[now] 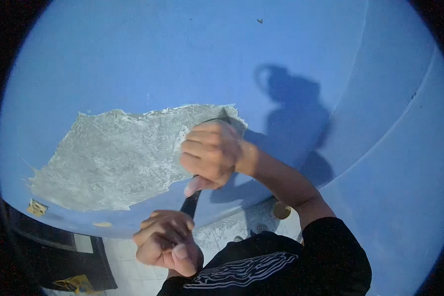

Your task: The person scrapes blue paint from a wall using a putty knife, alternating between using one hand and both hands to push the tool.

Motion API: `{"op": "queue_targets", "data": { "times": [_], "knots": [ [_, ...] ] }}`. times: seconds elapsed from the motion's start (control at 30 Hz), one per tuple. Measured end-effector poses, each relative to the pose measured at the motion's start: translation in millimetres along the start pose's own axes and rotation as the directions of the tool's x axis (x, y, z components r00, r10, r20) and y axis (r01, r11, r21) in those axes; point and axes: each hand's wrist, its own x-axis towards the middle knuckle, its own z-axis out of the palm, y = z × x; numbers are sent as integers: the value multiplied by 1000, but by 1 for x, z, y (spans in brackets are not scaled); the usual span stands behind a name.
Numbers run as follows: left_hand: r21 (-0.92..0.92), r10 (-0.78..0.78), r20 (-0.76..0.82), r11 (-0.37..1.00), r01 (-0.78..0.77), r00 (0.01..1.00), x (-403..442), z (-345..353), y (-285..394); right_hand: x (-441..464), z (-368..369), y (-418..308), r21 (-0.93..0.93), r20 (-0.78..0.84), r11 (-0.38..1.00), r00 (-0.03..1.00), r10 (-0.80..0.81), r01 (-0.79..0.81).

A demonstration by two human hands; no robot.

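Each hand (pixel 211 153) (pixel 166 241) tight around dark tool (pixel 190 203)

R hand (pixel 211 152): fist, upper | R elbow (pixel 307 198): sl. bent | L hand (pixel 166 242): fist, lower

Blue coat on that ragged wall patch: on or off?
Off: the patch shows grey and whitish within a ragged edge; the wall around it is blue.

Blue painted wall (pixel 163 59), pale tiled floor (pixel 126 264)
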Motion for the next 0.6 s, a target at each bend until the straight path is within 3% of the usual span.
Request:
{"op": "queue_targets", "data": {
  "times": [0.03,0.07,0.1,0.17,0.2,0.23,0.3,0.33,0.4,0.43,0.5,0.53,0.6],
  "knots": [
    [98,-47,0,994,47,999,0,1,-1,-3,-3,3,12,-25,1000,1000,5,-5],
    [-117,-127,142,983,144,982,1,-2,0,-7,-9,2,23,-22,1000,1000,-20,21],
    [-112,-134,133,982,149,982,1,-1,-1,-5,-9,5,34,-17,999,1000,-19,20],
    [40,110,193,992,-120,975,4,0,-1,0,-7,3,-19,36,1000,999,-21,22],
    [-61,98,43,994,-95,994,4,1,0,6,-5,-1,-6,7,1000,1000,-26,26],
    [-42,118,-39,992,-120,992,5,3,5,8,-5,1,-15,16,999,999,-33,33],
    [-57,-18,18,998,19,1000,5,1,3,8,0,3,8,-25,1000,1000,-19,19],
    [-55,-14,15,998,15,1000,5,2,1,7,-2,5,9,-25,1000,999,-23,24],
    [50,34,199,998,-45,979,-3,3,-2,0,-10,3,59,42,998,999,-19,16],
    [60,19,201,998,-31,979,-3,-1,0,1,-5,-2,69,41,998,999,-6,3],
    [-1,0,-43,1000,0,999,3,-6,0,8,4,-2,-7,32,1000,999,8,-8],
    [-87,25,-65,996,-30,998,3,-6,2,11,8,-4,-12,21,1000,1000,-5,5],
    [-21,-34,3,999,34,999,5,-2,-4,-1,-2,1,-22,3,1000,1000,-5,5]
  ]
}}
